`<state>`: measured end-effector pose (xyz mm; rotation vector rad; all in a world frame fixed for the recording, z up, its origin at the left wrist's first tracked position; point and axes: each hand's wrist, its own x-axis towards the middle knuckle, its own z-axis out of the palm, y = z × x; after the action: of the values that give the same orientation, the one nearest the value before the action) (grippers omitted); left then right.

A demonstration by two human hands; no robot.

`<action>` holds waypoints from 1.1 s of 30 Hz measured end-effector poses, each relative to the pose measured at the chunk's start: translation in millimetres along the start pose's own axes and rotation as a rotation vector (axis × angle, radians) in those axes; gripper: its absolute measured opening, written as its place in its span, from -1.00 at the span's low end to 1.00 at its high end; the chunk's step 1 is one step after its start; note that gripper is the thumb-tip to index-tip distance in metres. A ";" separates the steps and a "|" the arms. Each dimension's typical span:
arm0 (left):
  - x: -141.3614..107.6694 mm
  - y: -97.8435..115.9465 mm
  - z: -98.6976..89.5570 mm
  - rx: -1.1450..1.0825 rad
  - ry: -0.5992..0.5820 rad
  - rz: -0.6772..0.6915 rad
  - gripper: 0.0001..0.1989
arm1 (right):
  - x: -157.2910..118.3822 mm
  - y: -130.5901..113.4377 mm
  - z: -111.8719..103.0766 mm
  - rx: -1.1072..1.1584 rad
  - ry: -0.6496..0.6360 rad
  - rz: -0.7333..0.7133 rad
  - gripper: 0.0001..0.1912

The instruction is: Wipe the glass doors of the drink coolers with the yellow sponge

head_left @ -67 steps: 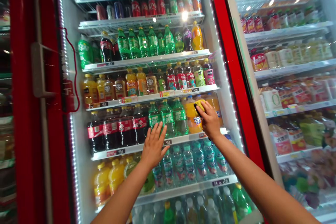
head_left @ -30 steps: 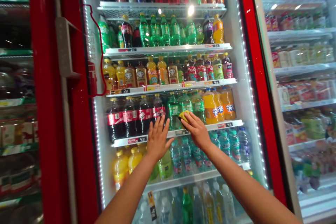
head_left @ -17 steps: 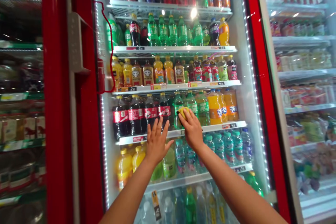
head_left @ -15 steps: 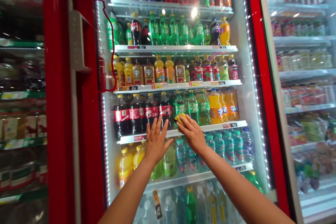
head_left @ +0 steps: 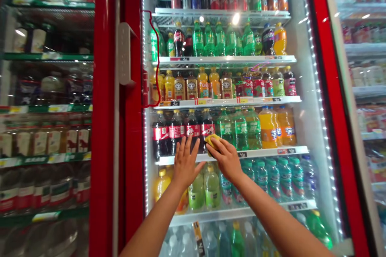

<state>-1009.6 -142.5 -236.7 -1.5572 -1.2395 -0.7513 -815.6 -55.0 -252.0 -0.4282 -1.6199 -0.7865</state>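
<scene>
My left hand [head_left: 186, 165] has its fingers spread, palm toward the glass door of a lit drinks fridge, in front of the cola bottles [head_left: 176, 130]. It holds nothing. Just right of it, my right hand [head_left: 225, 156] has its fingers wrapped over a yellow and dark cloth [head_left: 212, 142], which lies against the glass in front of the shelf with cola and green bottles [head_left: 239, 132]. Whether my left palm touches the glass I cannot tell.
A pale door handle [head_left: 125, 54] stands out from the red frame [head_left: 132, 128] on the left. Another stocked fridge [head_left: 48, 108] is at the far left, and more shelves [head_left: 366, 92] are at the right. Red line markings [head_left: 158, 60] show on the glass.
The view has turned left, so the fridge appears further right. Both hands remain close together near the same shelf; the right hand and cloth sit slightly closer to the cola bottles.
</scene>
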 end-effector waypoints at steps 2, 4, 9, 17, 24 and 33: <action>-6.8 -8.1 -1.9 -0.005 0.002 0.006 -0.14 | -18.0 8.6 -12.1 0.005 -0.047 -0.065 -0.41; -13.6 -18.4 -4.7 -0.012 0.004 0.017 -0.14 | -21.5 23.0 -21.6 -0.015 -0.029 0.006 -0.38; -24.0 -42.8 -11.2 -0.019 0.007 0.011 -0.11 | 33.2 6.9 4.2 -0.044 0.151 0.209 -0.33; -37.1 -65.8 -21.2 0.015 -0.007 -0.017 -0.17 | 16.0 -49.6 18.4 -0.010 -0.059 -0.015 -0.46; -55.9 -87.6 -36.9 0.029 -0.079 -0.061 -0.22 | 50.2 -60.4 38.5 0.022 0.115 0.256 -0.39; -77.9 -105.9 -43.4 0.069 -0.088 -0.107 -0.21 | 19.4 -116.8 54.0 -0.021 -0.075 -0.059 -0.55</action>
<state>-1128.6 -209.5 -258.9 -1.4905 -1.4081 -0.7073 -936.2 -102.2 -265.2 -0.4307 -1.7019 -0.8409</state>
